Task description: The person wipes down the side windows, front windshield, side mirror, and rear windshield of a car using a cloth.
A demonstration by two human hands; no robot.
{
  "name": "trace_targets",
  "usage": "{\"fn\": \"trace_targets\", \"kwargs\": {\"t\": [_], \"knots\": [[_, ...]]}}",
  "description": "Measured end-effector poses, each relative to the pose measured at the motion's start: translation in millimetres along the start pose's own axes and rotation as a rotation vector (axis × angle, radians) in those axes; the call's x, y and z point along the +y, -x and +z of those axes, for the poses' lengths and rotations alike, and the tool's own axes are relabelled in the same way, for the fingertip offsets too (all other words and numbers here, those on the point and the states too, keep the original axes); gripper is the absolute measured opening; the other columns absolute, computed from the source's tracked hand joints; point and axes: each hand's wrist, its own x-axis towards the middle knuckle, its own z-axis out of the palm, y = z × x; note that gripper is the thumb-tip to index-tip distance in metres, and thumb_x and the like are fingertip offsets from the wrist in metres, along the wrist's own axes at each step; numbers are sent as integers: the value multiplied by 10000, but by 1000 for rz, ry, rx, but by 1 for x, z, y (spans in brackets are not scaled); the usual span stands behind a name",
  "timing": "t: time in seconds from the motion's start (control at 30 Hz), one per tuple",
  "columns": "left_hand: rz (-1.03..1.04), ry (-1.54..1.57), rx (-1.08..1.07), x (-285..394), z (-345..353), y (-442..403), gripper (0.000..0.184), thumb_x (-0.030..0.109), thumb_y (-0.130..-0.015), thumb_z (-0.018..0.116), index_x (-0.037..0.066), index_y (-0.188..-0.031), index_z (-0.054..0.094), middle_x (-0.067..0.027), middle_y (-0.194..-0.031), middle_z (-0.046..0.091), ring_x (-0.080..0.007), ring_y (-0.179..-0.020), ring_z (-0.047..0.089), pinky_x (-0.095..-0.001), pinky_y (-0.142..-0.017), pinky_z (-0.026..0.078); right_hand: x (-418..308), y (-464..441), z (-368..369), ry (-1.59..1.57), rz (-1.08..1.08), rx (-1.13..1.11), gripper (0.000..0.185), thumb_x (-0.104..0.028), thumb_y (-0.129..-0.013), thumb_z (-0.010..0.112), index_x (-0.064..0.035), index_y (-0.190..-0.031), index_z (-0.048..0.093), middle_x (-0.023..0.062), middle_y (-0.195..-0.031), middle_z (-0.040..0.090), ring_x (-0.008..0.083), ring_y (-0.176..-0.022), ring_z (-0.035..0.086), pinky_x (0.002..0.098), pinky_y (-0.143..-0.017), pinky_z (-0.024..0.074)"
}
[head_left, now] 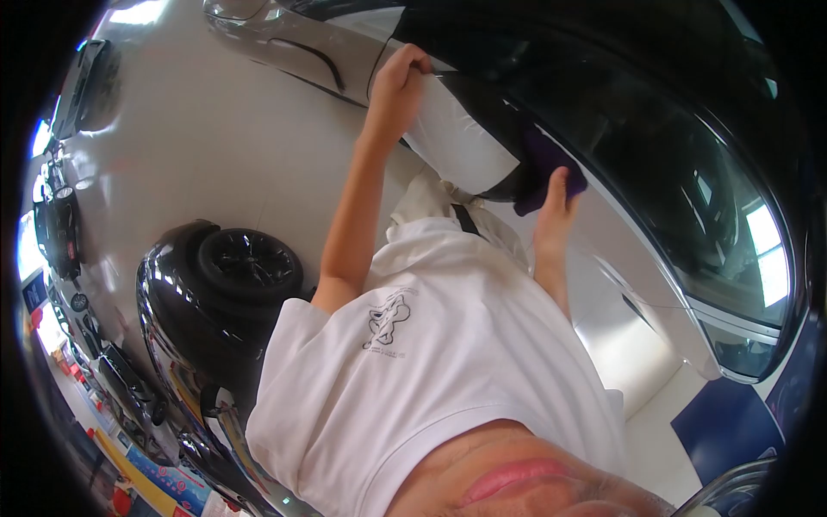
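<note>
My right hand [556, 205] holds one purple cloth [540, 151] with its thumb on top, beside the black edge of one pale panel [461, 138]. My left hand [398, 93] curls at the panel's other end, but I can't tell if it pinches. One black wheel [250, 260] sits left of my left arm, and beyond that hand is big open floor [207, 129], then small cars [82, 90].
</note>
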Motion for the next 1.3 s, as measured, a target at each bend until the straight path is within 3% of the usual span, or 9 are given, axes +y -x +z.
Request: {"fn": "trace_targets", "kwargs": {"t": [0.07,0.2,0.33,0.5,0.6,0.67,1.17,1.27,1.3], "knots": [[8,12,-21,-4,-1,-2,196,-48,-863,387,26,-915,561,-115,-834,582,-244,-800,557,-319,-774,462,-7,-5,3,-113,58,88,599,-331,-1004,603,21,-1450,415,123,-1441,484,241,-1275,479,332,-1100,340],[43,-12,-43,-2,-2,-3,186,-50,-851,398,24,-917,555,-141,-861,581,-305,-829,567,-347,-787,464,-28,-3,-3,-438,50,152,704,-487,-998,539,5,-1474,372,141,-1478,451,294,-1330,458,399,-1138,333],[14,-142,-106,9,-5,-9,158,-42,-853,428,21,-924,554,-172,-902,594,-372,-878,579,-396,-806,468,-30,1,-19,-462,-78,165,711,-521,-990,528,34,-1424,437,150,-1448,487,291,-1319,474,393,-1128,360],[52,-185,-115,5,-4,-11,138,-36,-864,443,19,-924,554,-184,-907,604,-392,-891,585,-420,-801,469,-16,25,-10,-204,16,92,701,-543,-985,526,29,-1388,477,162,-1407,520,279,-1252,538,379,-1057,426],[60,-178,-106,3,-4,-11,130,-36,-867,448,18,-924,552,-190,-905,604,-400,-885,585,-424,-793,469,-3,19,14,-60,-183,-188,691,-572,-1000,461,32,-1330,524,167,-1345,559,282,-1205,564,373,-1019,432],[71,-176,-98,2,-3,-10,127,-36,-869,451,17,-925,552,-193,-904,605,-404,-880,583,-425,-789,469,4,7,27,-13,-614,-210,717,-598,-1012,368,47,-1258,561,164,-1271,591,282,-1154,582,365,-981,437],[61,-191,-98,5,-6,-7,81,-11,-880,482,17,-924,544,-190,-897,621,-409,-873,591,-426,-791,475,17,7,31,100,-790,-117,630,-504,-1042,301,55,-1188,552,199,-1215,619,314,-1095,596,394,-943,463],[52,-181,-73,14,-9,-10,93,15,-893,498,22,-935,581,-184,-892,649,-393,-864,621,-414,-780,490,19,5,29,110,-803,-121,620,-494,-1041,306,56,-1201,543,202,-1216,618,315,-1095,596,391,-949,461],[35,-180,-175,17,-19,-14,120,-8,-894,494,1,-952,599,-146,-903,675,-305,-850,643,-364,-809,502,17,5,28,114,-801,-121,620,-494,-1041,306,56,-1201,543,202,-1216,618,315,-1095,596,391,-949,461]]}}
